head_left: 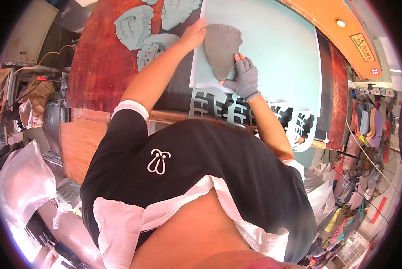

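A grey wedge-shaped piece (221, 47) lies flat on a pale teal sheet (273, 49) spread over the work board. My left hand (193, 36), bare, grips the piece at its upper left corner. My right hand (243, 78), in a grey fingerless glove, holds it at the lower right edge with the fingers pressed on it. The sheet's near edge (223, 110) is full of cut-out holes with dark board showing through. Several teal cut shapes (133, 27) lie in stacks to the left of my left hand.
A red-brown board (98, 62) carries the cut shapes. An orange machine arm (326, 15) with a warning label curves over the far right. Clear plastic bags (21, 179) and a cardboard box (35, 89) stand at the left. Colourful material scraps (367, 125) are piled at the right.
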